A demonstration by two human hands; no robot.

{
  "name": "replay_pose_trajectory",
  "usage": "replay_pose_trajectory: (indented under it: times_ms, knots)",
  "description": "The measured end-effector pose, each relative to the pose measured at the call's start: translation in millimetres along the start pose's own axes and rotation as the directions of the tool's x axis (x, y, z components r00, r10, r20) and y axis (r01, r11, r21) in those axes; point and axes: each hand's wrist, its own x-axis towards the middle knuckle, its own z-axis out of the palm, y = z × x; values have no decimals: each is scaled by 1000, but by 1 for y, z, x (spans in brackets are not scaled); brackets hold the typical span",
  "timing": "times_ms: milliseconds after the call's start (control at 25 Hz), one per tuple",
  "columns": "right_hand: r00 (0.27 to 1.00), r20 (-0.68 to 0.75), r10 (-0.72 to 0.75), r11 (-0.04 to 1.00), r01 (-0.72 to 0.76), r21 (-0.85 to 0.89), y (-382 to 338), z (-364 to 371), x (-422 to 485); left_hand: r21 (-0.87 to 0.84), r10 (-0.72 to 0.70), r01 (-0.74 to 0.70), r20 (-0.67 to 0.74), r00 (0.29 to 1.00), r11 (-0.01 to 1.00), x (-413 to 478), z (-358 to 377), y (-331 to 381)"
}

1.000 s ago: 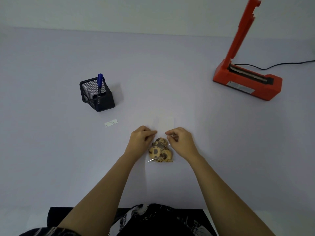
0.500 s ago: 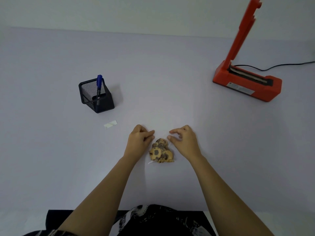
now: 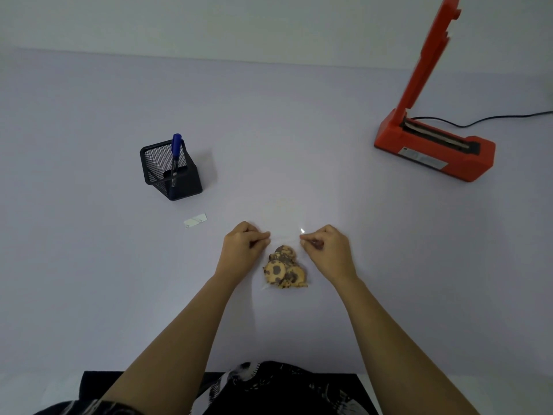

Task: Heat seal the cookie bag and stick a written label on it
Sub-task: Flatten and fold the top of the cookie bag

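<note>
Both hands on cookie bag [image 3: 285, 242], centre of table [image 3: 89, 295], close to person. Left hand [image 3: 244, 247] curled, pinching bag's left edge just above cookies [image 3: 284, 269]; right hand [image 3: 326, 251] curled, pinching right edge. Clear bag top flat on table beyond hands, cookies bunched at near end. Label [image 3: 195, 220] flat on table, left of hands, apart from bag. Mesh pen cup [image 3: 170, 175] behind it, blue marker [image 3: 176, 146] standing inside. Orange sealer [image 3: 434, 148] far right, lever up, black cord [image 3: 493, 118] trailing off right
</note>
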Motion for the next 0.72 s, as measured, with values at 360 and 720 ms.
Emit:
replay_pose_trajectory:
  times_ms: [360, 720]
  knots:
    - [989, 102, -103, 987, 114, -109, -6, -6, 9, 80, 48, -64, 192, 980, 995, 12, -4, 0]
    - [967, 171, -190, 969, 213, -124, -16, -8, 19, 285, 49, -159, 359, 932, 945, 25, -11, -4]
